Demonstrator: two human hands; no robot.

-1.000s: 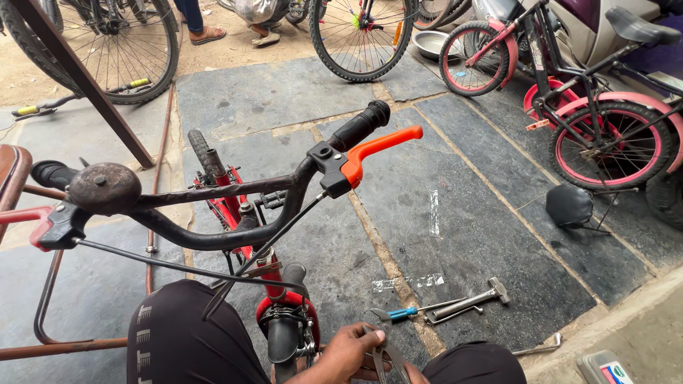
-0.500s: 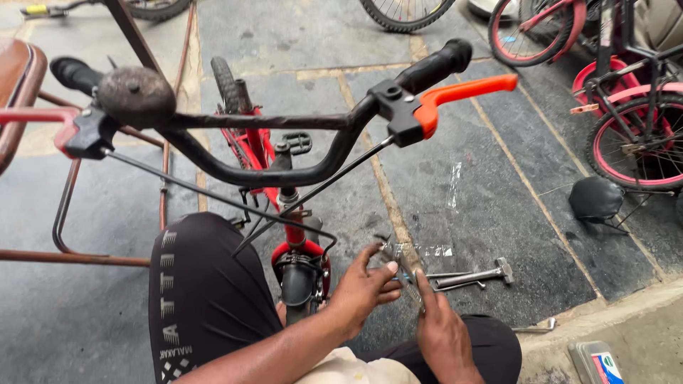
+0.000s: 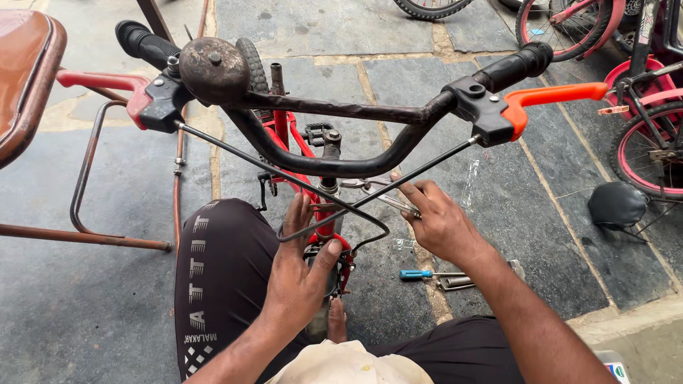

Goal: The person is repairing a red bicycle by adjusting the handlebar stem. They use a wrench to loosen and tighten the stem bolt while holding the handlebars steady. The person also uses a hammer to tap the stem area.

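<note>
A small red bicycle point(image 3: 284, 135) stands between my knees, its black handlebar point(image 3: 334, 167) across the view. The bar carries an orange brake lever point(image 3: 551, 96), a red brake lever point(image 3: 92, 80) and a rusty bell point(image 3: 213, 70). My left hand point(image 3: 302, 267) wraps the red head tube below the stem, thumb on the black headset, fingers by the brake cable point(image 3: 284, 178). My right hand point(image 3: 437, 220) holds metal pliers point(image 3: 377, 195), whose jaws point at the stem bolt point(image 3: 331, 139).
A blue-handled screwdriver point(image 3: 416, 274) and a metal tool point(image 3: 462, 282) lie on the stone floor by my right forearm. A loose black saddle point(image 3: 617, 204) and a pink bicycle point(image 3: 647, 142) are at the right. A brown chair point(image 3: 25, 78) stands at the left.
The view has dropped closer to the handlebar. My two hands have come apart: the left now grips the head tube, and the right has carried the pliers up to the stem.
</note>
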